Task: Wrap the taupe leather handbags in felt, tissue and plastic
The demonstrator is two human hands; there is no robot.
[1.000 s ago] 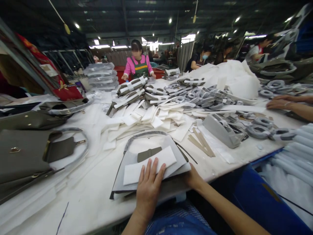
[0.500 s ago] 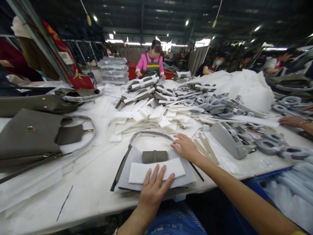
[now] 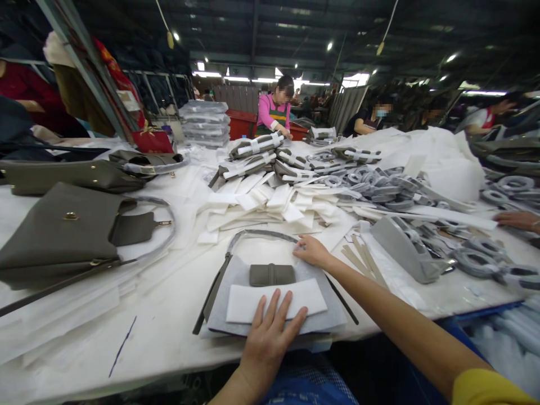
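Olive-grey handbag [image 3: 214,292] is lying flat by the near edge of the white-covered table [image 3: 169,315], with a pale sheet [image 3: 240,273] covering most of its upper side. A white foam strip [image 3: 242,304] is resting across that sheet, beneath the person's left hand [image 3: 269,337], which is lying spread and flat, grasping nothing. The right hand [image 3: 312,251] is reaching to the right end of the handbag's wrapped handle [image 3: 259,232]; whether its fingers are gripping it, I cannot tell. Left of the handbag, a second handbag [image 3: 63,242] is lying with its clasp facing up. Beyond the handbag, white foam pieces [image 3: 274,202] are lying heaped, and farther beyond, a co-worker [image 3: 274,112] is standing. Right of it, tan strips [image 3: 367,261] are lying together.
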